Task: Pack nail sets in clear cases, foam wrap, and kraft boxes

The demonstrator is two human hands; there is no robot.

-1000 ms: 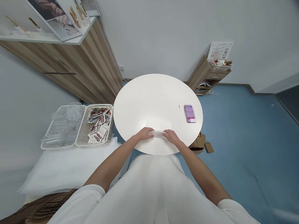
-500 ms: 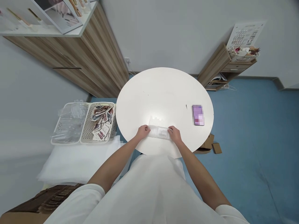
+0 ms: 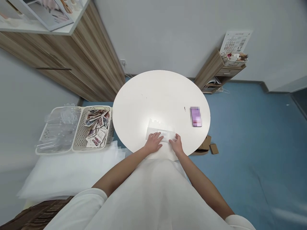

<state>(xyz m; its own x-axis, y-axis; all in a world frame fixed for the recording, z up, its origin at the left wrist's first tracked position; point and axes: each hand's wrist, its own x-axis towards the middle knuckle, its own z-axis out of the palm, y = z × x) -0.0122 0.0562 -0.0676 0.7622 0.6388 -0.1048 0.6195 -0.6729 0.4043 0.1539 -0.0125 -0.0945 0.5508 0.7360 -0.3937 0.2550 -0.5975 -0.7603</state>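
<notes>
A flat white folded packet (image 3: 168, 135), slightly see-through with a greyish patch inside, lies near the front edge of the round white table (image 3: 160, 92). My left hand (image 3: 153, 143) rests on its lower left part, palm down with fingers stretched out and apart. At the packet's right end, the thumb and fingers of my right hand (image 3: 177, 144) close around the edge. A pale jagged-edged piece (image 3: 154, 122) shows just beyond the packet; whether it is joined to it I cannot tell.
A purple pixelated item (image 3: 196, 117) sits on the table's right side. To the left stand a basket of printed cards (image 3: 76, 140) and a basket of clear plastic (image 3: 41, 135), beside white sheets (image 3: 69, 172). Cardboard boxes (image 3: 214, 149) lie on the floor at right.
My left hand has moved off the packet's left end and now lies flat over its lower left part. The right hand stays at the right end. The view has shifted slightly.
</notes>
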